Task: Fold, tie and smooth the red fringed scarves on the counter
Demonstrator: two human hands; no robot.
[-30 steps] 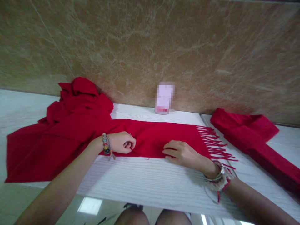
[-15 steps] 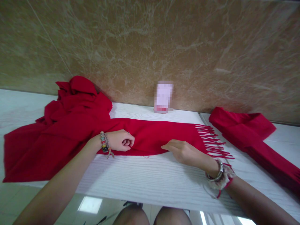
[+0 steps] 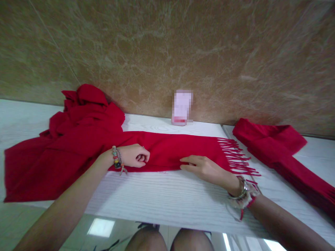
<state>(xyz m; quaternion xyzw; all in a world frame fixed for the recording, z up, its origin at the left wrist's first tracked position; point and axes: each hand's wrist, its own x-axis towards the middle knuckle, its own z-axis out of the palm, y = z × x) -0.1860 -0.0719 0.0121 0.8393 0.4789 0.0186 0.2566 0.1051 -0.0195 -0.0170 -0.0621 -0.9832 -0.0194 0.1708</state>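
A red fringed scarf lies lengthwise on the white tabletop, its tassels spread at the right end. My left hand rests on the cloth in a loose fist, knuckles bent and no fabric visible inside the curl. Nearer the fringe, my right hand lies over the scarf's front edge. Its thumb and forefinger are parted, with nothing between them. Toward the left, the scarf runs into a large rumpled heap of red cloth. Whether they are one piece I cannot tell.
Another red scarf, folded and bent over itself, lies at the right. A pale pink item, blurred out, leans against the brown marbled wall at the back. The white table ends just before my knees.
My right hand's fingertips have come apart from a pinch at the scarf's front edge, and the edge lies flatter. The left hand has stayed put.
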